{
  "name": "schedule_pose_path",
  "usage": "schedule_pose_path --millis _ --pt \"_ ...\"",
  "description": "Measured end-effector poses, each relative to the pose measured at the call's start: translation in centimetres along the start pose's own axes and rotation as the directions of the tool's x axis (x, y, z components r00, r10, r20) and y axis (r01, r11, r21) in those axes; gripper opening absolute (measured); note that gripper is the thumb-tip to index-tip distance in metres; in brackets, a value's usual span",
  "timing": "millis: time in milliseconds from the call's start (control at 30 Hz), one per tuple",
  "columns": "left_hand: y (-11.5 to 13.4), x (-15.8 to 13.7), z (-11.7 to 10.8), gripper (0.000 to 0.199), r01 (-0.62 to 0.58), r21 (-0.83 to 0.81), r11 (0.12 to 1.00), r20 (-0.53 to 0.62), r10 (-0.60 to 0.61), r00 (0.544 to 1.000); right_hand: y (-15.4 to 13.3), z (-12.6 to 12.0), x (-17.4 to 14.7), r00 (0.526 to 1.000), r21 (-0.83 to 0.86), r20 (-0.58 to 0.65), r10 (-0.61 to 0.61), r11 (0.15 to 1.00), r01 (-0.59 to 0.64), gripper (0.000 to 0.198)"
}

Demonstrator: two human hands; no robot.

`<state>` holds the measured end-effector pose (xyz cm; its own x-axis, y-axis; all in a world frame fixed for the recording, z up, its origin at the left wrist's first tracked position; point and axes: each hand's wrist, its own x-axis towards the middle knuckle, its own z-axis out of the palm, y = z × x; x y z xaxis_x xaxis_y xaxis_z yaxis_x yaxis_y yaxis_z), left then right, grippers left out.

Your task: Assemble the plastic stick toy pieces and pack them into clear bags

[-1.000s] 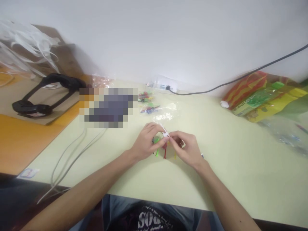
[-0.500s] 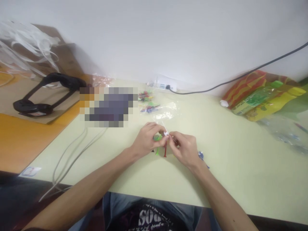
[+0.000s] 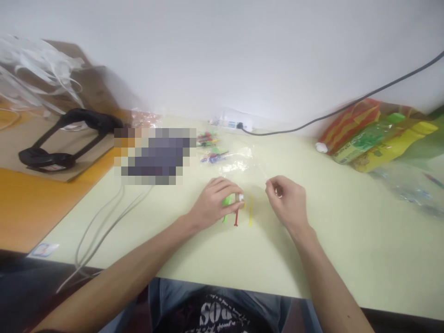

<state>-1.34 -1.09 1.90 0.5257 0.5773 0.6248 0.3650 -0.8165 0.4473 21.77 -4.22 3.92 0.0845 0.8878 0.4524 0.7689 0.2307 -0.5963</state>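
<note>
Over the table's middle, my left hand [image 3: 217, 203] pinches a small white piece [image 3: 241, 197] between thumb and fingers. Its exact kind is too small to make out. My right hand [image 3: 287, 201] is apart from it on the right, fingers curled and pinched on a thin, pale strip [image 3: 262, 172] that points up and away. Beneath and beside my left hand lie slim plastic pieces: a green piece [image 3: 225, 218], a red piece [image 3: 236, 218] and a yellow piece [image 3: 250, 212]. Part of the green one is covered by my left hand.
Behind my hands lie a crinkled clear wrapper [image 3: 239, 159] and coloured plastic pieces [image 3: 213, 156]. A pixelated dark device [image 3: 156, 155] is at left, a black headset-like frame [image 3: 69, 136] beyond it. Bottles and bags [image 3: 367, 138] lie right; a black cable [image 3: 298, 132] runs along the wall.
My right hand has drawn away to the right from my left hand, taking the thin strip along. The white piece stays in my left hand. The yellow piece has come into clear view.
</note>
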Motion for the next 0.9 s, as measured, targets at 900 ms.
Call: schedule_pose_path --millis 900 --pt "0.4 2.5 3.3 0.028 -0.206 0.203 0.957 0.352 0.125 0.927 1.4 -2.8 -8.0 0.986 -0.302 -0.051 0.162 0.938 -0.17 0.03"
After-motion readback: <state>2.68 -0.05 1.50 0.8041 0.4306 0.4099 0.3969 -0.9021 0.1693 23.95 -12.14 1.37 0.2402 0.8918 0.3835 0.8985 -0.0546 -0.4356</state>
